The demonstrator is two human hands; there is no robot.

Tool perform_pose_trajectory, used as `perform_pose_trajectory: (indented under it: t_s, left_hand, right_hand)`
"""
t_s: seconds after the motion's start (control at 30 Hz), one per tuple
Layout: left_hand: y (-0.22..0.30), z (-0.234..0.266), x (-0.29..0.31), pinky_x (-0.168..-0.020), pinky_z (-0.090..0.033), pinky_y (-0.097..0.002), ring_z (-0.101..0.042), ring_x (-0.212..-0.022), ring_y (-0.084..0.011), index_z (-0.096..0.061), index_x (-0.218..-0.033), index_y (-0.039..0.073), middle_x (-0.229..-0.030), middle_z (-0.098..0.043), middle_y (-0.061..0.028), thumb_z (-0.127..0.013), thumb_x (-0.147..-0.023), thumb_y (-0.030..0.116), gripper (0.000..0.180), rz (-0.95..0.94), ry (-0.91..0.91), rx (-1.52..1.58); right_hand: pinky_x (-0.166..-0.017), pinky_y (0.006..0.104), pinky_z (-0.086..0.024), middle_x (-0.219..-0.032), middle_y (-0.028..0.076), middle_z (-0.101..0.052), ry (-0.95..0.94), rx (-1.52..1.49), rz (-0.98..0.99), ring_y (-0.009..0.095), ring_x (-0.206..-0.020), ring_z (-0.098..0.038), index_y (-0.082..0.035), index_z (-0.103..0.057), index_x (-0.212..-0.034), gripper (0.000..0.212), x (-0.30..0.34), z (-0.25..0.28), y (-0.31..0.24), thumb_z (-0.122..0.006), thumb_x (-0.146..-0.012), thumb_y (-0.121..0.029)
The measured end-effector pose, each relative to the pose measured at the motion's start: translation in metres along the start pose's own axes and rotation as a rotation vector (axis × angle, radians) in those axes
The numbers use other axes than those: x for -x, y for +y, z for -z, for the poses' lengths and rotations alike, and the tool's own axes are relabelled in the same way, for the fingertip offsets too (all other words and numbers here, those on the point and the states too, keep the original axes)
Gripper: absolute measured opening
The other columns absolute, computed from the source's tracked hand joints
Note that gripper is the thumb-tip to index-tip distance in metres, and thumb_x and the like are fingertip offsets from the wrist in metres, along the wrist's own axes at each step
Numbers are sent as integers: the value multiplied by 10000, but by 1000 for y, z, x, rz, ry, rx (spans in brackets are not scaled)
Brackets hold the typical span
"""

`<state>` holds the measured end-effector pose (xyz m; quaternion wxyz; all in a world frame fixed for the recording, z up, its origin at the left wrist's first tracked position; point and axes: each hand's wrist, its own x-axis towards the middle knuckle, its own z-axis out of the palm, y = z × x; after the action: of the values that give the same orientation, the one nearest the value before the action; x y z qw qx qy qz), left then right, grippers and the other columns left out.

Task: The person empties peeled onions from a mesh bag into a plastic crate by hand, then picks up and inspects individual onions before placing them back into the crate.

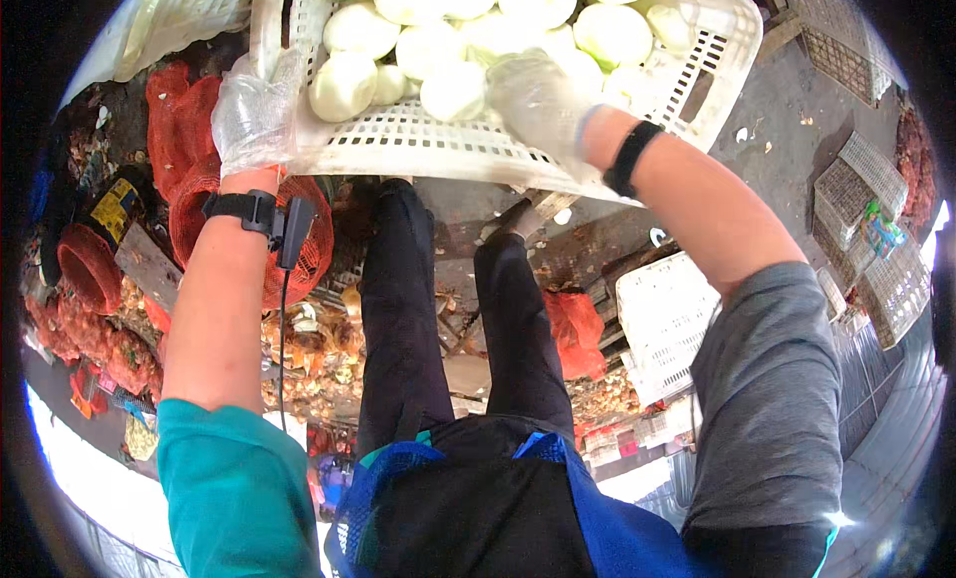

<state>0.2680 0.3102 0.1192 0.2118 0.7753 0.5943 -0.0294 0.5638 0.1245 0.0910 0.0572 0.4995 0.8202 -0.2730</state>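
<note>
A white plastic crate (428, 148) with slotted walls stands in front of me, filled with pale peeled onions (426, 48). My left hand (254, 115), in a clear plastic glove, grips the crate's left end at the rim. Over the crate's near side, my gloved right hand (543, 98) reaches among the onions, touching or very close to one (455, 88). Motion smears its fingers, and whether an onion is in them cannot be made out.
Red mesh sacks (184, 130) lie at the left, beside heaps of onions and loose skins (314, 344). Another white crate (665, 324) sits on the floor by my right elbow. Stacked crates (858, 195) stand farther right. At the far left is another pale crate (164, 20).
</note>
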Motion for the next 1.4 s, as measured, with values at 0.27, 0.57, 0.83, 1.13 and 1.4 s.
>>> perform_pose_trajectory:
  t_s: [0.27,0.57,0.83,1.13,1.4]
  left_hand:
    - [-6,0,-3,-821,-532,-457,-698,-956,-418,-714,-1144,51,-1030,-736,-222,-676,-954,466,459,45,-20,-72]
    - [3,-4,0,-810,-561,-496,-705,-932,-416,-716,-1004,39,-943,-728,-227,-688,-917,537,506,-7,29,213]
    - [-1,2,-1,-791,-562,-491,-704,-916,-423,-729,-1056,52,-972,-732,-224,-697,-914,533,502,31,11,110]
    - [2,6,4,-810,-555,-493,-693,-942,-426,-751,-1030,72,-992,-724,-220,-677,-917,550,496,-10,40,95]
    - [-6,-4,-1,-856,-552,-514,-692,-989,-434,-714,-1122,57,-1053,-716,-235,-650,-908,615,601,-22,17,57]
  right_hand:
    - [-833,424,-552,-944,195,-746,-265,91,-115,333,-922,-726,-21,-785,-903,169,-17,4,0,-657,-809,-78]
    - [-820,442,-569,-966,149,-767,-468,-49,-163,305,-935,-737,-95,-808,-961,211,-42,12,15,-688,-798,-156]
    - [-752,468,-566,-872,169,-759,-589,-121,-120,352,-822,-729,-80,-802,-862,202,-56,11,20,-746,-713,-204]
    - [-774,450,-560,-886,186,-750,-618,-253,-221,356,-819,-712,-53,-795,-911,297,-58,16,20,-744,-690,-244]
    - [-788,449,-563,-918,151,-762,-632,-253,-243,354,-847,-713,-94,-785,-1015,324,-56,11,24,-714,-725,-220]
